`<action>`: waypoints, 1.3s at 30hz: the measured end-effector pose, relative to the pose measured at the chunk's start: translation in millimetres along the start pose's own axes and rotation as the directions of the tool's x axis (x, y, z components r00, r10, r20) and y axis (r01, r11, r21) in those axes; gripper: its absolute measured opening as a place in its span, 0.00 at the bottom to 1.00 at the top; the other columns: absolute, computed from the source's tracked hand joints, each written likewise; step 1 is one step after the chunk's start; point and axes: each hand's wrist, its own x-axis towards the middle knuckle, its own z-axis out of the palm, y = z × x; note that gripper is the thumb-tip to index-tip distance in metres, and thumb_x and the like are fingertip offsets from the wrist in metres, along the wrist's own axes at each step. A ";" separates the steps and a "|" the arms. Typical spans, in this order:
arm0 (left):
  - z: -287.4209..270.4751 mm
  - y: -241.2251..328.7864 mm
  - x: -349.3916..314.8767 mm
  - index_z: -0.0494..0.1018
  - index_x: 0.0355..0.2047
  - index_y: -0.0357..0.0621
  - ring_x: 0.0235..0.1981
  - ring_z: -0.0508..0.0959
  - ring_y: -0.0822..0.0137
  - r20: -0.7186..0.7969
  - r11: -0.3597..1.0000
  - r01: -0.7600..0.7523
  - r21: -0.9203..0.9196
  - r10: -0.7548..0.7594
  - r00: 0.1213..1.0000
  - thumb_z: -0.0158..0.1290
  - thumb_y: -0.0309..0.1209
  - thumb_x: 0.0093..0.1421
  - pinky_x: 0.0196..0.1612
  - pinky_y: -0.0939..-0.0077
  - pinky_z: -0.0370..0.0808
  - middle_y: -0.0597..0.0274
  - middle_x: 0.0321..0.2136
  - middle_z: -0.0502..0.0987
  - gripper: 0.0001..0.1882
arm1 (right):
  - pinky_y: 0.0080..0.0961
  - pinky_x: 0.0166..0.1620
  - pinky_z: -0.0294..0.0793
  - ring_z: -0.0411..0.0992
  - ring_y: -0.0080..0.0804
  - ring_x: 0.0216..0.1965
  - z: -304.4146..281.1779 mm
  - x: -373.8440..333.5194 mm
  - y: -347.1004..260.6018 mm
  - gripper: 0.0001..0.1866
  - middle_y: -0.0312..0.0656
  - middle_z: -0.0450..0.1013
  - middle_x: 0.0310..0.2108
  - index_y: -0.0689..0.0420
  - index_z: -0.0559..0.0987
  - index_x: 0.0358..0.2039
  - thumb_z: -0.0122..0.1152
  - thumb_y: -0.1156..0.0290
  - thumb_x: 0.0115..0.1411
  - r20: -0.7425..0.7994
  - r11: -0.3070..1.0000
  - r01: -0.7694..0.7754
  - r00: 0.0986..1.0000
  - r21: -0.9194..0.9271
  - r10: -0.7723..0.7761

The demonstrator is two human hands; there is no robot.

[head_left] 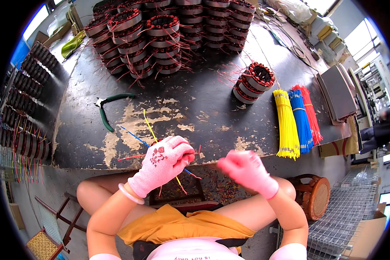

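- While the left hand (162, 162) bends over the near edge of the counter (195, 108), loose wires fan out around it: a yellow wire (150, 125) and a blue wire (134, 136) toward the far side, a red wire (131, 157) to the left, and more ends toward the lap.
- The left hand, in a pink glove, has its fingers curled in; it hides whatever lies under the palm, so I cannot tell whether it grips the wires, a part beneath them, or both.
- The right hand (249, 171), also gloved, is apart from the left one, just beyond the counter's edge; its fingers look bent, but blur keeps me from telling whether it holds anything.
- The step in hand appears to be handwork on these coloured wires, judging by how they spread from beneath the left hand.
- Any next move on them seems to call for a steady left hand and for the right fingertips to close in on a thin end without snagging its neighbours.
- The cutters (102, 113) lie untouched to the left, handles spread; the yellow bundle (287, 125), blue bundle (302, 121) and red bundle (310, 115) lie side by side on the right.
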 end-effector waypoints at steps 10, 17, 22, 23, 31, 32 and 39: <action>-0.7 -0.1 -1.2 0.78 0.36 0.46 0.37 0.79 0.54 0.006 1.000 0.025 -0.002 -0.025 1.000 0.60 0.25 0.55 0.39 0.61 0.77 0.61 0.35 0.78 0.08 | 0.26 0.36 0.74 0.75 0.25 0.32 37.3 39.8 -12.6 0.14 0.33 0.78 0.36 0.55 0.81 0.40 0.70 0.61 0.59 -0.180 0.945 0.317 0.928 -0.079 -0.326; -1.1 -4.3 -2.4 0.77 0.37 0.48 0.37 0.80 0.55 0.011 0.999 -0.007 0.035 0.007 1.000 0.61 0.29 0.57 0.38 0.61 0.78 0.63 0.36 0.78 0.08 | 0.23 0.34 0.73 0.73 0.22 0.30 19.1 33.9 -24.4 0.10 0.33 0.78 0.34 0.57 0.80 0.40 0.60 0.63 0.68 0.346 0.844 -0.279 0.930 0.458 0.120; 0.6 -0.6 -1.9 0.77 0.36 0.46 0.37 0.79 0.53 -0.001 1.000 0.028 0.002 -0.028 1.000 0.60 0.23 0.54 0.40 0.61 0.77 0.61 0.35 0.78 0.09 | 0.35 0.43 0.74 0.75 0.34 0.41 15.4 36.4 -24.0 0.22 0.34 0.72 0.37 0.49 0.75 0.47 0.70 0.58 0.54 0.024 0.700 0.506 0.818 -0.504 -0.574; 0.7 0.1 -2.2 0.77 0.35 0.45 0.37 0.79 0.53 0.006 0.999 0.034 -0.004 -0.034 0.999 0.60 0.23 0.54 0.40 0.61 0.77 0.61 0.35 0.78 0.09 | 0.34 0.43 0.74 0.75 0.33 0.40 15.7 38.1 -19.5 0.22 0.34 0.72 0.37 0.49 0.75 0.46 0.71 0.58 0.54 0.044 0.684 0.530 0.805 -0.502 -0.591; -0.4 -1.3 -1.0 0.77 0.35 0.45 0.37 0.79 0.53 0.004 1.000 0.016 -0.009 -0.016 1.000 0.60 0.23 0.54 0.40 0.62 0.77 0.60 0.35 0.78 0.09 | 0.29 0.40 0.75 0.76 0.33 0.34 16.9 43.4 -17.8 0.14 0.35 0.75 0.33 0.51 0.78 0.39 0.68 0.59 0.58 0.070 0.618 0.579 0.757 -0.533 -0.649; -0.7 -0.5 -0.1 0.77 0.35 0.45 0.37 0.79 0.53 0.010 1.000 0.006 -0.016 -0.006 1.000 0.60 0.22 0.54 0.40 0.62 0.77 0.60 0.35 0.78 0.09 | 0.28 0.37 0.75 0.75 0.31 0.32 20.0 42.7 -19.1 0.12 0.35 0.76 0.32 0.53 0.78 0.38 0.66 0.59 0.61 0.015 0.861 0.450 0.888 -0.235 -0.460; -4.5 -0.3 -0.4 0.77 0.36 0.45 0.37 0.79 0.53 0.030 1.000 0.007 -0.018 -0.006 1.000 0.60 0.22 0.54 0.40 0.61 0.77 0.60 0.35 0.78 0.09 | 0.18 0.29 0.70 0.74 0.21 0.27 27.5 45.8 -24.2 0.13 0.34 0.78 0.30 0.59 0.81 0.39 0.60 0.62 0.67 0.380 0.663 -0.404 0.905 0.630 0.191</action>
